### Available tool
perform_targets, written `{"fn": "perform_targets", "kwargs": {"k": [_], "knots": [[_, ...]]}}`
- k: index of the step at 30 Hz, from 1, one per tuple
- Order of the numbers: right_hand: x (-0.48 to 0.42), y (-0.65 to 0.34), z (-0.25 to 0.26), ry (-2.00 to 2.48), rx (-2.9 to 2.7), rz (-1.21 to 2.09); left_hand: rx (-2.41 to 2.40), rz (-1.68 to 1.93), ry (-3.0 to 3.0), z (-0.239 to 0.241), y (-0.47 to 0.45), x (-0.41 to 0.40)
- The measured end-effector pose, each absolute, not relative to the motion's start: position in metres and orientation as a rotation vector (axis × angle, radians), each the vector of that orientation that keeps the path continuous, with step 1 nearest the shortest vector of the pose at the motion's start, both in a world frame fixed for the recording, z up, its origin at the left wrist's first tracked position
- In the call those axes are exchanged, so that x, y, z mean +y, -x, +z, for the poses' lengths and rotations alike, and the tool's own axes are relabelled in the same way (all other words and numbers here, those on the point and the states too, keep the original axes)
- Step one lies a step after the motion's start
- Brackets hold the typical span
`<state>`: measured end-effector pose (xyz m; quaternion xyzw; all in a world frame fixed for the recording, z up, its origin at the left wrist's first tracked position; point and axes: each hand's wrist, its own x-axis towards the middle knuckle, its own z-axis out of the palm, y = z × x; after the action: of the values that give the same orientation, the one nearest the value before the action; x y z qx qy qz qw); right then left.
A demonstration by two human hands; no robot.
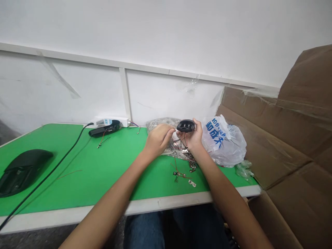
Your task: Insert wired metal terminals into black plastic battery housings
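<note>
My right hand (194,137) is closed around a small black plastic part (185,125), held above the green table (103,169); thin red and dark wires hang from it. My left hand (158,137) is beside it with fingers pinched together at the part's left edge, on something too small to make out. Below the hands lies a clear bag of small metal pieces (166,147). Loose wired contacts (181,174) lie on the table near the front edge.
A white plastic bag with blue print (224,141) sits at the right. Cardboard boxes (293,145) stand to the right of the table. A black shell (22,171) lies at far left, a black cable (52,173) runs to a white power strip (111,121), beside another black part (105,129).
</note>
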<state>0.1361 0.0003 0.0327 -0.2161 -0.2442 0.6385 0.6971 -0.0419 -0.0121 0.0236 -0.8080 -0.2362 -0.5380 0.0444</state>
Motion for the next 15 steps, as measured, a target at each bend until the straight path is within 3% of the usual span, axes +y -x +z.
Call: {"fn": "perform_targets", "kwargs": {"k": [8, 15], "knots": [[0.000, -0.135, 0.032, 0.481, -0.533, 1.403, -0.803, -1.813, 2.332, 0.017, 0.038, -0.004], [0.010, -0.155, 0.029, 0.351, -0.504, 1.252, -0.556, -1.304, 2.281, 0.019, 0.047, -0.002]]}}
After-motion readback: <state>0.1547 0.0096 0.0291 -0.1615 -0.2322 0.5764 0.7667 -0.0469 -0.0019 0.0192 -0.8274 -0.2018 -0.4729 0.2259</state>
